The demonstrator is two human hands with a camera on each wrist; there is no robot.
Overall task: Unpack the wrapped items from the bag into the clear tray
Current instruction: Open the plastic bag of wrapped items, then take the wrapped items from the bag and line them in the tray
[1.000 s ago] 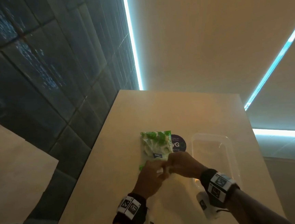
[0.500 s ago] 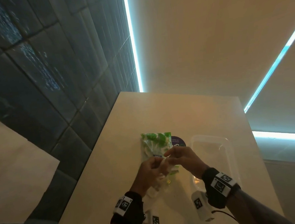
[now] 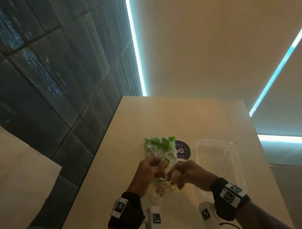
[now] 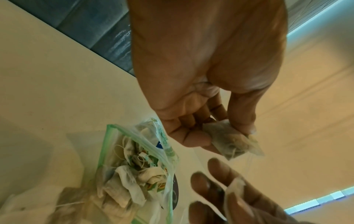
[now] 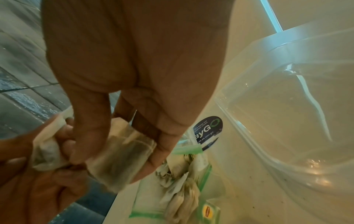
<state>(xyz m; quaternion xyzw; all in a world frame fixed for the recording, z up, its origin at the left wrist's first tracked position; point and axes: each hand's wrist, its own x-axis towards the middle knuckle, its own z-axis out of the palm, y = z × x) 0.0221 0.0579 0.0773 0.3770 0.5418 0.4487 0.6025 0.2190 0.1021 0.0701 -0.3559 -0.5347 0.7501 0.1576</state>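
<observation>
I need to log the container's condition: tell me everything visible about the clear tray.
The clear tray is a rectangular container of transparent plastic with rounded corners and a raised rim. It sits upright on the pale counter, right of the green-edged bag and a dark round sticker. It holds no wrapped items yet; only small specks show at its base in the right wrist view. Neither hand touches it.

A round dark sticker (image 3: 183, 150) lies on the beige tabletop (image 3: 115, 172), beside a dark tiled wall (image 3: 52, 86) and glowing light strips (image 3: 135, 42).
</observation>
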